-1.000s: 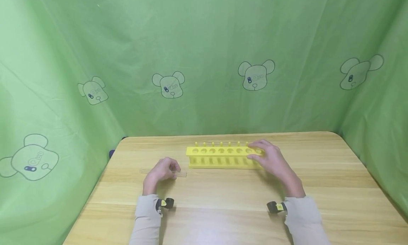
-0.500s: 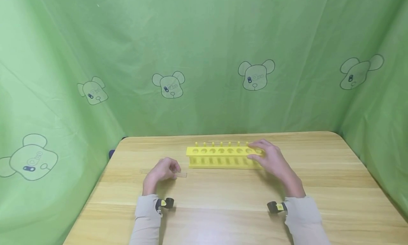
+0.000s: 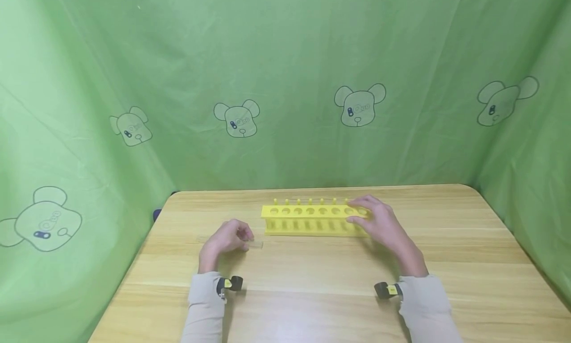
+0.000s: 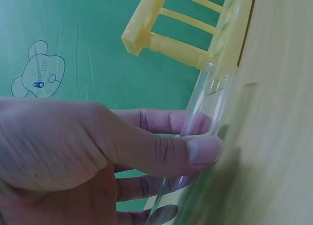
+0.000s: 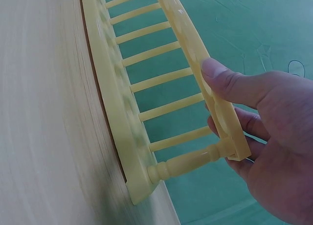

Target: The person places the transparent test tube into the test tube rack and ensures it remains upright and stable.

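My left hand [image 3: 226, 239] pinches a clear test tube [image 3: 256, 244] between thumb and fingers, left of the rack. In the left wrist view the test tube [image 4: 215, 93] slants past the thumb, and its upper end overlaps the rack's near end. A yellow test tube rack [image 3: 308, 212] stands upright on the table, with a row of round holes in its top bar and pegs along its back. With thumb in front and fingers behind, my right hand [image 3: 384, 225] grips the top bar at the rack's right end. The right wrist view shows the rack's lower bar [image 5: 112, 102] against the table.
The wooden table [image 3: 303, 283] has rounded far corners. Green cloth [image 3: 290, 154] printed with bear faces hangs behind it and along both sides. Small black cameras [image 3: 236, 283] are strapped to both wrists over light sleeves.
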### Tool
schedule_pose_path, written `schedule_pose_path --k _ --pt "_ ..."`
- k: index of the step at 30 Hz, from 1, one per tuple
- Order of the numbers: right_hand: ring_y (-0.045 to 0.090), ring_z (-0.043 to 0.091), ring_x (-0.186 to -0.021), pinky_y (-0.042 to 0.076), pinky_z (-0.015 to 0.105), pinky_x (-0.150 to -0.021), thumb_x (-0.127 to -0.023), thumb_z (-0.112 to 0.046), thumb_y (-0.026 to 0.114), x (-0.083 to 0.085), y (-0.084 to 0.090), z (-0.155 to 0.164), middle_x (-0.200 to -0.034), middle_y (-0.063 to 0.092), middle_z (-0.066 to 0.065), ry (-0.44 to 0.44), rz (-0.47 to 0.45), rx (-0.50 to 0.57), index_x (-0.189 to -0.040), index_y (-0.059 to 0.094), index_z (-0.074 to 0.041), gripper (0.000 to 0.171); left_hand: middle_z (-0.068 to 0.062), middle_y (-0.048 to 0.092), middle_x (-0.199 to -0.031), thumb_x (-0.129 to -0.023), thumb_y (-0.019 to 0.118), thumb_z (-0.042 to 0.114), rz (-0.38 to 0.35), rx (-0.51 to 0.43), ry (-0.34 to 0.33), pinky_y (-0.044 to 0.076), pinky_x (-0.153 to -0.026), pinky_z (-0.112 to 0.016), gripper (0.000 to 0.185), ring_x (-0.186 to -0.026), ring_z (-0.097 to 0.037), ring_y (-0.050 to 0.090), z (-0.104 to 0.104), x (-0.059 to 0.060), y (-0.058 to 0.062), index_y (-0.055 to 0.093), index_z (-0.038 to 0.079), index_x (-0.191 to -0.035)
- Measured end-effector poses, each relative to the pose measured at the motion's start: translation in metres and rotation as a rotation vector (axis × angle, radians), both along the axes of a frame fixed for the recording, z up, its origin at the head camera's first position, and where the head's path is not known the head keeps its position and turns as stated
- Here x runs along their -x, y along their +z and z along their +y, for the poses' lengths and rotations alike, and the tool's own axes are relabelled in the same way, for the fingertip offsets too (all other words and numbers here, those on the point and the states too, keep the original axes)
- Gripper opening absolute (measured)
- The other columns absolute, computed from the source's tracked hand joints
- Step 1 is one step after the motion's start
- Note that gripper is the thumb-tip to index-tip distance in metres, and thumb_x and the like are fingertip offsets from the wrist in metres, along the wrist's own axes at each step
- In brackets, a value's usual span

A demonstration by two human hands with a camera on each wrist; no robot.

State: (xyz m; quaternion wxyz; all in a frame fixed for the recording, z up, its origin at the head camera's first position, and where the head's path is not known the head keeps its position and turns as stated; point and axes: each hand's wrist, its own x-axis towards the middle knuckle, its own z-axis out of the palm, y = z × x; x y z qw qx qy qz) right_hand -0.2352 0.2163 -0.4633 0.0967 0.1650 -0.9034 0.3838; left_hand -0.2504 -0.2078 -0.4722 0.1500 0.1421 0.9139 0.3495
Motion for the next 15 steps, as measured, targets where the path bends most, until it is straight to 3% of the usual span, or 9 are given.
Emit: schedule_pose_path --k 15 --pt "0.057 0.043 -0.122 0.043 0.064 -0.109 -0.09 -0.017 0.081 0.001 0.0 0.001 -0.129 0.064 0.017 -0.003 0.012 -0.006 -0.13 0.067 -0.003 0.045 -0.003 0.071 -0.096 -0.077 0.079 -0.01 0.009 -0.032 0.009 0.056 -0.092 -0.042 0.028 -0.094 -0.021 0.063 -0.001 0.0 0.012 0.075 0.006 -0.099"
